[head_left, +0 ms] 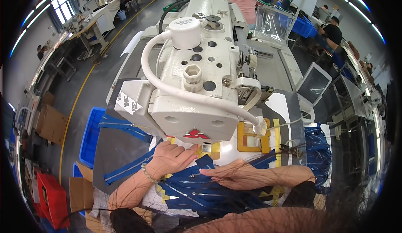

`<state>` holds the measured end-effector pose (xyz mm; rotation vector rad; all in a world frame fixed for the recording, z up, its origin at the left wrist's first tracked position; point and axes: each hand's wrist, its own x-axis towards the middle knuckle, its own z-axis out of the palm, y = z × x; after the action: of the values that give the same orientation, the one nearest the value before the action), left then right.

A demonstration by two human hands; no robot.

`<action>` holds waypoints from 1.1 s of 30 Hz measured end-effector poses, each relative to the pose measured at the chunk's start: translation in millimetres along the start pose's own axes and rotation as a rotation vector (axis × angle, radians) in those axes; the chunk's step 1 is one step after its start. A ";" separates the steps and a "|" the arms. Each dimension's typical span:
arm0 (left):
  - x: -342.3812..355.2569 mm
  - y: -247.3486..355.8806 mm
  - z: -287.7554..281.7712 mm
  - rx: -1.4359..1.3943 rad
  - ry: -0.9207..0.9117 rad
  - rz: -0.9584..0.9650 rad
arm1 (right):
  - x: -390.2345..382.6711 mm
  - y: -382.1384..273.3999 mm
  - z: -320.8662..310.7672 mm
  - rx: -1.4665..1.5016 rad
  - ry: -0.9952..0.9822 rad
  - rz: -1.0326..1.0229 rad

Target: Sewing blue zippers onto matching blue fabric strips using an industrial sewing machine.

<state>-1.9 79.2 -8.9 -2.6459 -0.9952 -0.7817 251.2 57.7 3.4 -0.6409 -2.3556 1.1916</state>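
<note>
At the far left of the frame, a red bin (52,199) and flattened cardboard (50,124) are sitting on the floor, with a blue crate (90,136) just beside the worktop (111,149). Moving right, I am watching my left hand (167,159) lying flat, fingers spread and palm down, pressing a piece of blue fabric (201,187) onto the worktop just below the head of the white sewing machine (197,82), which is filling the centre of the frame. A beaded bracelet (146,173) is circling that wrist. The fabric is spreading across the lower centre of the frame, with pale zip tapes running through it and more of it draping over the worktop's left edge. Right of centre, my right hand (234,175) is also resting open on the cloth, fingers stretched leftward, gripping nothing. I am judging the fabric to be light, soft and limp, likely to slide and bunch on the smooth surface, so it is best held by flat palm pressure near the needle area, or pinched at an edge beside a zip. A yellow template (251,139) is lying under the machine's right side, and a heap of blue pieces (318,149) is piling up at the right. Other workers are sitting at benches along the upper edge.
</note>
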 end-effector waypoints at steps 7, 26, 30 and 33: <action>1.0 0.3 13.9 -0.013 -0.080 0.013 | -0.7 -2.4 -1.0 -0.288 0.054 -0.255; -2.9 -16.9 12.7 0.205 -0.113 0.188 | 0.6 2.7 -48.0 -0.804 0.197 0.094; -6.6 -21.1 8.1 0.178 -0.127 0.210 | 5.0 -26.3 -71.3 -0.051 0.010 0.284; -10.6 -23.0 12.5 0.162 -0.102 0.215 | 3.8 -25.4 -68.5 0.137 0.060 0.221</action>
<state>-18.8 95.2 -24.9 -2.6161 -0.7441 -0.5022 280.9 89.6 62.1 -0.8943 -2.1741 1.3934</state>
